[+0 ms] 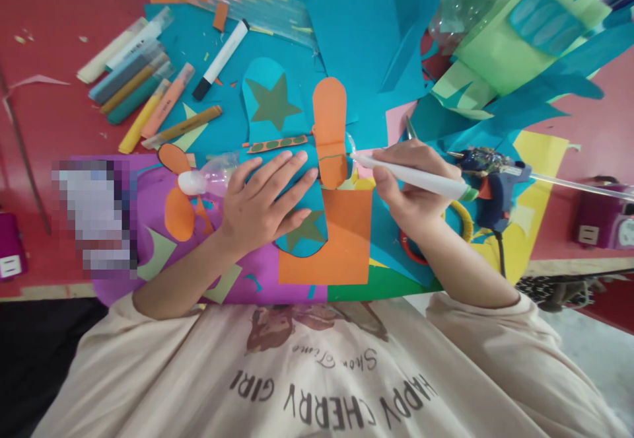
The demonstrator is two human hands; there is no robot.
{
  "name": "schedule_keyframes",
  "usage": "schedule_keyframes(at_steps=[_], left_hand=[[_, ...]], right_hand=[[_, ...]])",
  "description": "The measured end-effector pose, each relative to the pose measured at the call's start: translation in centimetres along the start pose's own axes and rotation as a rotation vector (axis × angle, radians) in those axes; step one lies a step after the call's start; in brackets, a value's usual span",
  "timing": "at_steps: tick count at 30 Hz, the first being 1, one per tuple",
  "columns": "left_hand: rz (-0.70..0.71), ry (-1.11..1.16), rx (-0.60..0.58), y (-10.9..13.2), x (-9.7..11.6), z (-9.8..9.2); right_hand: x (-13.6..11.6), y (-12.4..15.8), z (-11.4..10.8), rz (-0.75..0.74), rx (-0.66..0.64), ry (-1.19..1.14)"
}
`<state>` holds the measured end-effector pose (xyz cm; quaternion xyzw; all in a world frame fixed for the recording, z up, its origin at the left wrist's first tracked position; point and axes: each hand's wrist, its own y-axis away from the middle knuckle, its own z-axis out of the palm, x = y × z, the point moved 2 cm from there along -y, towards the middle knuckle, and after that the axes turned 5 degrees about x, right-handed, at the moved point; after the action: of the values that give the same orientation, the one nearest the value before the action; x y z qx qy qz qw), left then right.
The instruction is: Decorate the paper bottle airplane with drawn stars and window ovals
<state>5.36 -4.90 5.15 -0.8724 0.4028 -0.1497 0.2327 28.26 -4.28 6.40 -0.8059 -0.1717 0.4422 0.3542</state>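
Note:
My left hand [271,201] lies with fingers spread over a plastic-bottle model wrapped in blue paper. Blue wings with green stars [274,102] stick out above and below it. At its left end is a white cap [191,183] with orange paper blades [179,215]. An orange rounded strip [330,114] crosses the right end. My right hand [413,183] is closed round a white marker with a green end [421,179], its tip close to the bottle's right end beside the orange strip.
Capped markers [133,81] and a black-and-white marker [220,60] lie at the upper left. A blue glue gun [501,193] and scissors [463,221] are at the right. Paper sheets, a blurred phone-like object [96,213] and plastic bottles [473,8] surround the model.

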Motion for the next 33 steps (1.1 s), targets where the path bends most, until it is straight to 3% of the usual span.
schedule_keyframes(at_steps=[6, 15, 26, 33], left_hand=[[0.039, -0.074, 0.028, -0.38, 0.13, -0.10], [-0.007, 0.017, 0.014, 0.08, -0.04, 0.14], [0.053, -0.052, 0.091, -0.59, 0.09, -0.09], [-0.004, 0.037, 0.021, -0.01, -0.10, 0.17]], right_hand=[[-0.04, 0.06, 0.03, -0.019, -0.036, -0.043], [0.04, 0.02, -0.02, 0.031, 0.019, -0.070], [-0.07, 0.13, -0.04, -0.025, -0.037, 0.003], [-0.56, 0.23, 0.23, -0.055, -0.081, -0.024]])
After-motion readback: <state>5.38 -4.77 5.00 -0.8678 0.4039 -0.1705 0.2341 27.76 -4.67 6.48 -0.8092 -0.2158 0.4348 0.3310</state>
